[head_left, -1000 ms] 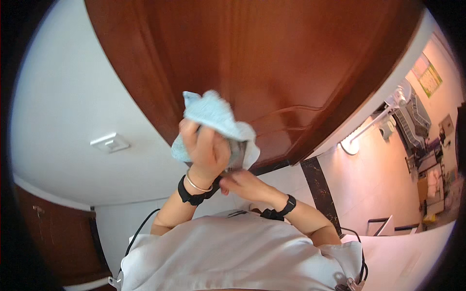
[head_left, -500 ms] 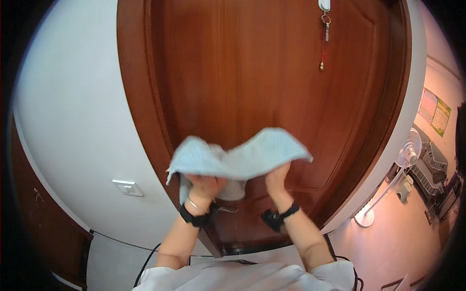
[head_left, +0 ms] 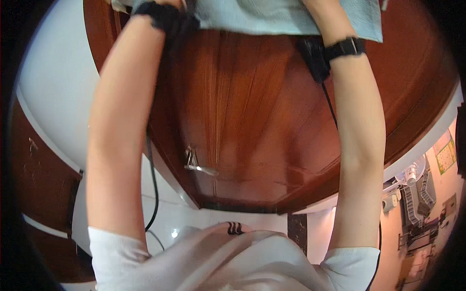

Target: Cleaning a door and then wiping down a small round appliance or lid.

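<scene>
A light blue cloth [head_left: 247, 19] is stretched between my raised hands in front of a reddish-brown wooden door [head_left: 242, 106]. My left hand [head_left: 171, 3] holds its left part, while my right hand [head_left: 320, 6] has the right part. The top edge of the picture cuts off both hands' fingers. Below the cloth its lower edge hangs nearly straight. Black straps circle both wrists, and a dark cable runs down from the box on the right one.
A metal lever handle [head_left: 201, 169] juts from the door's lower left. White wall [head_left: 58, 72] lies to the left, with another brown door [head_left: 34, 169] beyond it. Off to the right stand a white fan [head_left: 411, 174] and a grey sofa [head_left: 424, 194].
Both hands have risen with the cloth to the top of the picture. The cloth is now spread wider, and the door handle shows below it.
</scene>
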Demonstrator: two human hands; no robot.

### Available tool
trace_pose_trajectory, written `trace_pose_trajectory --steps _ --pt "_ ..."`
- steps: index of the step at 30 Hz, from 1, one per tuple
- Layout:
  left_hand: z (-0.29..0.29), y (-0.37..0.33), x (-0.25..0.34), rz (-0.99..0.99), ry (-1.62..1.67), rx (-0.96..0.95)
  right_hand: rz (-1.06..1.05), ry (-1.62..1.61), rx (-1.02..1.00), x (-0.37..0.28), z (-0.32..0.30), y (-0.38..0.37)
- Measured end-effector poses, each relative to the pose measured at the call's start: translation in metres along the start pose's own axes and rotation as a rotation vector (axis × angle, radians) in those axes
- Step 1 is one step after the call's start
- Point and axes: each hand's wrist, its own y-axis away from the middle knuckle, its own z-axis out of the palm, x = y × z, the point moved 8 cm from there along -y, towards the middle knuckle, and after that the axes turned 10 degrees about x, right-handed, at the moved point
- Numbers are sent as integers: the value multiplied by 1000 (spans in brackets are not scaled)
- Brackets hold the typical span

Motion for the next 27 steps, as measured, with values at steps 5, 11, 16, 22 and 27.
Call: trace_pose_trajectory --steps 5,11,16,22,27 --pt "-87 188 45 20 109 -341 -35 -206 -680 -67 -26 167" --pt "-186 308 86 -228 541 -1088 -37 -500 -1946 -122 -150 446" --pt "-230 395 89 -11 569 -1270 40 -803 -1853 -139 -199 488" --pt "-156 269 75 -334 329 -1272 133 -793 -1550 -93 -101 343" --pt "-66 134 43 -228 299 -647 302 -604 -561 -20 -10 109"
